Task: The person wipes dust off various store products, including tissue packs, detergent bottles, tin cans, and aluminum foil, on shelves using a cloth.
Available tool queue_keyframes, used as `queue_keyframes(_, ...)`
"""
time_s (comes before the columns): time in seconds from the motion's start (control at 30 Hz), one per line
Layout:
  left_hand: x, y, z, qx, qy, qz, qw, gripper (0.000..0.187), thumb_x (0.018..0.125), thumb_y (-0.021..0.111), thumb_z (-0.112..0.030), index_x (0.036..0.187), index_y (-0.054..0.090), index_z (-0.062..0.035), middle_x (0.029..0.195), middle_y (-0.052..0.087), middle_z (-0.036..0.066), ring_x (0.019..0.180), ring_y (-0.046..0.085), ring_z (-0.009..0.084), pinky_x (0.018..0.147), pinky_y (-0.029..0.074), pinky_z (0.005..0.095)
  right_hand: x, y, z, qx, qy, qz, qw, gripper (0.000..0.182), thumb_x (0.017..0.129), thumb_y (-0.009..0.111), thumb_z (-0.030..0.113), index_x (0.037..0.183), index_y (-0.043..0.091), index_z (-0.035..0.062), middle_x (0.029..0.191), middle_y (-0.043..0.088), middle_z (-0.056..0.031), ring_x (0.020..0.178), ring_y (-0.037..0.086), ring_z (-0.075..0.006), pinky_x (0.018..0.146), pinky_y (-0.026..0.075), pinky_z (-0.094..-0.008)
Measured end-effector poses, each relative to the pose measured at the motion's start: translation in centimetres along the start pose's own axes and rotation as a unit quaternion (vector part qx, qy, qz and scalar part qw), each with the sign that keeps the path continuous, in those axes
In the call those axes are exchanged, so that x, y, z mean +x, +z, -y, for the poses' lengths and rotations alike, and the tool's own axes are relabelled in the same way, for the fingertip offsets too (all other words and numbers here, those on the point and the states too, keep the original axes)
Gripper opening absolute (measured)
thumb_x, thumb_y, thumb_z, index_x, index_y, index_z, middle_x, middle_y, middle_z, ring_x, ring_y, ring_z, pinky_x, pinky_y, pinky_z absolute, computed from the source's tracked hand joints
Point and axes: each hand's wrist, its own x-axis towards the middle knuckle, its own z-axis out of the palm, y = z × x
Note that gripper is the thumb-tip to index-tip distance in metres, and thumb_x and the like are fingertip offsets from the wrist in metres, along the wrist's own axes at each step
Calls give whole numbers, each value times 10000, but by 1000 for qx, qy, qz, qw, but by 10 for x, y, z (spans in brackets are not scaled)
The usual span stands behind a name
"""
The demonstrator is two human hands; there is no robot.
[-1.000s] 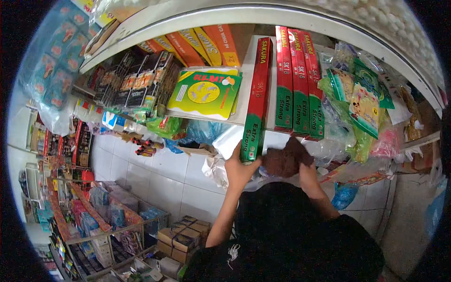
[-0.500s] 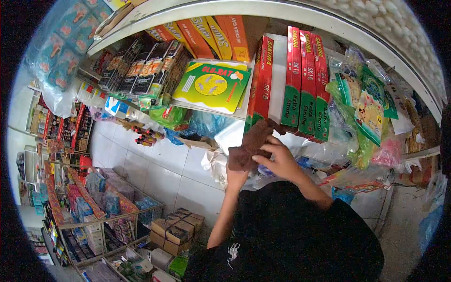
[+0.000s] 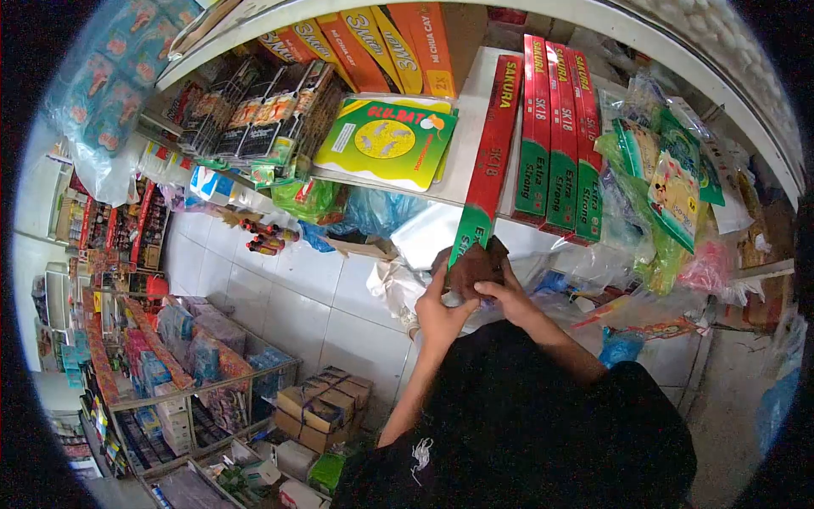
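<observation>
A long red and green SAKURA SK18 box [image 3: 489,161] juts out over the shelf's front edge toward me. A brown cloth [image 3: 475,273] is wrapped round its near end. My left hand [image 3: 439,318] grips the cloth from the left, its thumb on top. From the right, my right hand [image 3: 513,299] presses the same cloth, fingers closed and partly hidden by it. The box end inside the cloth is out of sight. Just right of this box, several matching SAKURA boxes [image 3: 555,144] stand in a row.
Left on the white shelf [image 3: 458,174] lie yellow-green GLU-RAT packs [image 3: 386,140] beside stacked dark packets [image 3: 271,119]. Orange noodle cartons [image 3: 373,51] stand behind. Bagged goods [image 3: 670,182] crowd the right end. Below left are tiled floor, a tied cardboard box [image 3: 324,403] and a display rack [image 3: 199,386].
Both hands have come together lower down, with the cloth bunched round the box's near end. The box's green lower part now shows above the cloth. My view has shifted slightly.
</observation>
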Motion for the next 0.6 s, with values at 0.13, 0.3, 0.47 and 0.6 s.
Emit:
queue_keyframes(0.13,-8,-10,4,65,29,-9,997,691,528,719,-140,1164,457,-78,901,593,169,833,590,283,689,471,317,15,16,-5,50,27,-46,997,553,634,654,89,1120,397,26,1040,497,-90,956,484,-186,825,399,-305)
queue_keyframes(0.3,-28,-38,8,135,57,-28,989,703,508,728,-143,1157,464,-88,985,568,159,875,570,287,710,466,328,23,42,4,162,39,-65,984,335,627,612,53,948,524,12,852,578,-73,771,564,-177,736,455,-300)
queue_keyframes(0.47,-59,-67,-10,224,91,-58,968,701,501,719,-118,1154,464,-87,1087,525,148,957,530,305,789,435,351,39,41,-10,241,96,-15,966,260,630,569,74,882,544,16,790,583,-78,707,576,-189,684,477,-308)
queue_keyframes(0.6,-73,-98,-11,174,98,-42,979,691,476,720,-92,1128,493,-99,1141,496,118,1030,485,289,847,401,362,35,51,21,213,84,-2,973,255,625,550,66,875,539,14,796,582,-84,719,579,-206,691,482,-317)
